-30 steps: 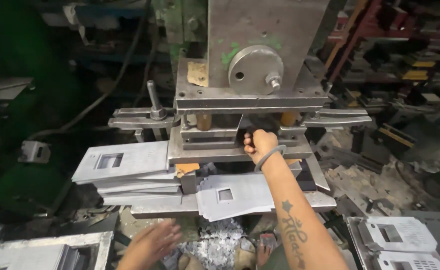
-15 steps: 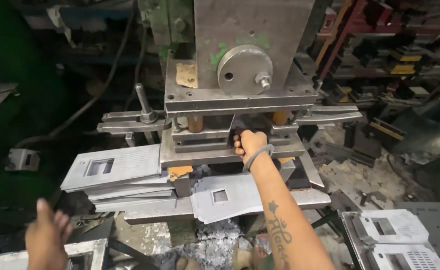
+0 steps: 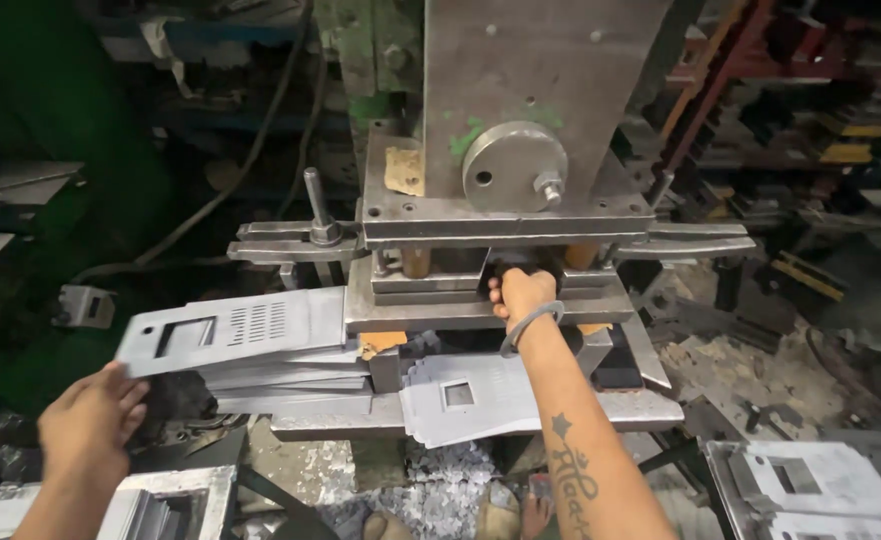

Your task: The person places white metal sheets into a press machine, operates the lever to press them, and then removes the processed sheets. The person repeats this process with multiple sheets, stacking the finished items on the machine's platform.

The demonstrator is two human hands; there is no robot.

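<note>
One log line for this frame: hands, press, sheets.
left hand: on corner of top sheet of stack | right hand: reaching into press die gap | punched sheet: on bed

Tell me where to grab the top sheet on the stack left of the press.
Probably grip the top sheet by its free near-left corner, coming from the left, where the left hand already is. That end overhangs the stack; the right end sits against the press.

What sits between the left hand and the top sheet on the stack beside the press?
Nothing visible. The left hand is at the near corner of the top punched metal sheet, fingertips at its edge. The right hand is apart, reaching into the press die.
</note>
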